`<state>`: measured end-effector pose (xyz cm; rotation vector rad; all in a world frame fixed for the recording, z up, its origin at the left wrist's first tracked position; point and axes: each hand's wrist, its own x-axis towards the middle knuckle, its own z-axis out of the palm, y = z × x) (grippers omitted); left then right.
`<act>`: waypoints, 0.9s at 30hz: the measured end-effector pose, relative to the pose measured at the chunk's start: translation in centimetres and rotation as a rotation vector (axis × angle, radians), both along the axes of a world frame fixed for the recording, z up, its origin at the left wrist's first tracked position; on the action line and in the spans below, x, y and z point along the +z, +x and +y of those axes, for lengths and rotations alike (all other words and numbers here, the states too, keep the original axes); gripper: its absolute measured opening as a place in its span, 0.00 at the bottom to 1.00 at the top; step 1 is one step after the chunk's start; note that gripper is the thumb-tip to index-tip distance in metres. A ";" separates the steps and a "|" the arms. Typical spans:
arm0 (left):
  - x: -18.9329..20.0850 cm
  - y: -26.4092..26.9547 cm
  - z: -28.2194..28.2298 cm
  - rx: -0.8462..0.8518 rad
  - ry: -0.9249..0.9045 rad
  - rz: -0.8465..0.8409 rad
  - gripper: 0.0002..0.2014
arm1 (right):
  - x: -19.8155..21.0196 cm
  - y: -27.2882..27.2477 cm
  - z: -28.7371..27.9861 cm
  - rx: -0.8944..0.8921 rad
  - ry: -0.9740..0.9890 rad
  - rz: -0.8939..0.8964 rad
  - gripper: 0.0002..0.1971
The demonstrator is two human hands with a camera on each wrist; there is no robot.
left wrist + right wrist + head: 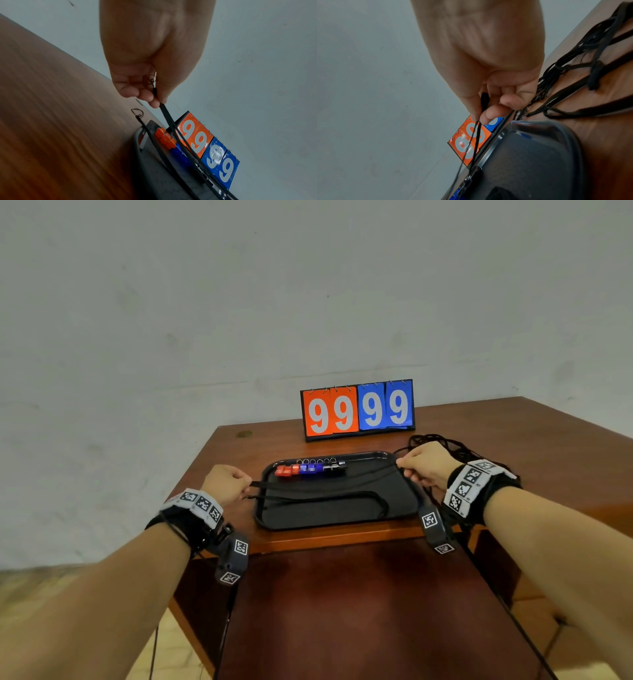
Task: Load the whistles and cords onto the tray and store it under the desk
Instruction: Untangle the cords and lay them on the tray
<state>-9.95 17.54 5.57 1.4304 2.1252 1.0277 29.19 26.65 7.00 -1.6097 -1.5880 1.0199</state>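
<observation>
A black tray lies on the wooden desk. Red, blue and black whistles stand in a row along its far edge. One black cord lies looped on the tray floor. My left hand pinches the clip end of another cord at the tray's left rim. My right hand pinches the far end of that cord at the tray's right rim, so the cord stretches over the tray. A pile of loose black cords lies on the desk behind my right hand.
A flip scoreboard reading 9999 stands at the desk's back edge against a grey wall. The desk's front edge runs just below the tray. A brown panel drops beneath it.
</observation>
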 end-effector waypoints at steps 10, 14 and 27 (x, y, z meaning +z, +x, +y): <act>-1.9 0.4 1.3 -0.021 0.043 0.045 0.05 | -0.9 -1.9 -0.8 0.172 -0.004 -0.046 0.04; -2.5 0.6 1.6 -0.065 -0.012 0.030 0.05 | -1.9 -2.8 -1.4 0.313 -0.088 -0.329 0.07; -3.2 -0.1 1.8 -0.057 -0.116 0.012 0.04 | -1.1 -3.2 -1.6 0.424 -0.026 -0.686 0.09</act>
